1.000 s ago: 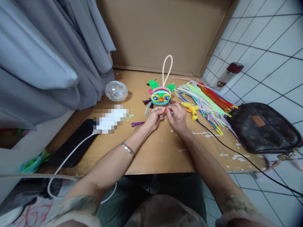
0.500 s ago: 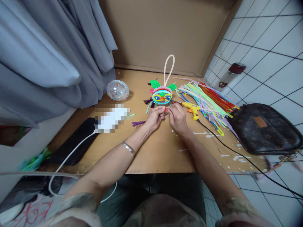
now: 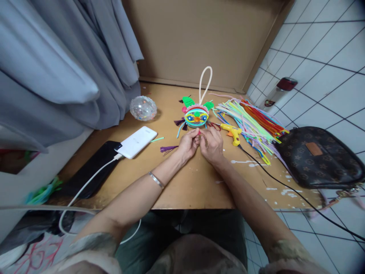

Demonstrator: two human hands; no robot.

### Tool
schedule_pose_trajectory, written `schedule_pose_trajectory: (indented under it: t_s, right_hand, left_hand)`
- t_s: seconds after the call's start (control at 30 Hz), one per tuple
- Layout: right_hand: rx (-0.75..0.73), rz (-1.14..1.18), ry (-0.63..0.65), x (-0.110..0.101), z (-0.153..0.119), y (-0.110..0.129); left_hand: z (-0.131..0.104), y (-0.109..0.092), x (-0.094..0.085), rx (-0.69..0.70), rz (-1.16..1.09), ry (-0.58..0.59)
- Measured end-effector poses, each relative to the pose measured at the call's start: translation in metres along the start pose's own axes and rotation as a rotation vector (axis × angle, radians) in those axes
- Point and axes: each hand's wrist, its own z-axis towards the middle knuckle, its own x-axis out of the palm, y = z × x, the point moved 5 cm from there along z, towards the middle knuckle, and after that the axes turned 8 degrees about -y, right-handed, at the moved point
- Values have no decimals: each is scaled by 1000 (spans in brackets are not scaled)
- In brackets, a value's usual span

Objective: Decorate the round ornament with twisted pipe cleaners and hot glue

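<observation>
Both hands are meeting at the middle of the counter [image 3: 182,190], just in front of the colourful pipe-cleaner ornament [image 3: 196,116]. The left hand [image 3: 188,144] and the right hand [image 3: 211,144] are each closing thumb and forefinger on a small red piece [image 3: 199,132] held between them; it is too small to tell exactly what it is, though it looks like a short bit of pipe cleaner. Each grip is pressed together on that piece, with the other fingers curling loosely under. To work such a bit well, the pinch is probably best kept close to the tips, so the piece is bending where intended and not slipping. The red piece is sitting right at the fingertips, touching both hands, and just below the ornament's lower edge. The yellow glue gun [image 3: 232,132] is lying just beside the right hand, its black cord [image 3: 285,185] trailing off to the right. A heap of loose pipe cleaners [image 3: 251,120] is spreading beyond it, and a purple tuft [image 3: 168,148] is lying near the left hand.
</observation>
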Motion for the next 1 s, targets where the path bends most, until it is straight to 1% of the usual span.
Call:
schedule_pose_trajectory:
  t_s: [0.23, 0.33, 0.5, 0.63, 0.7, 0.87, 1.0]
  right_hand:
    - [-31, -126, 20, 1, 0, 6]
    - [-49, -184, 13, 3, 0, 7]
    - [-32, -279, 44, 8, -2, 5]
    - [-44, -319, 0, 9, -2, 5]
    - [-47, -322, -14, 10, -1, 4]
    - [-11, -268, 7, 8, -1, -3]
    - [65, -118, -34, 3, 2, -10]
  left_hand:
    - [8, 3, -7, -3, -61, -25]
    - [8, 4, -7, -9, -42, -16]
    - [6, 6, -4, -15, -36, -13]
    - [6, 7, -4, -8, -36, -14]
    - [6, 7, -3, 2, -35, -8]
    - [6, 9, -5, 23, -23, -10]
    - [5, 9, -5, 46, -15, -12]
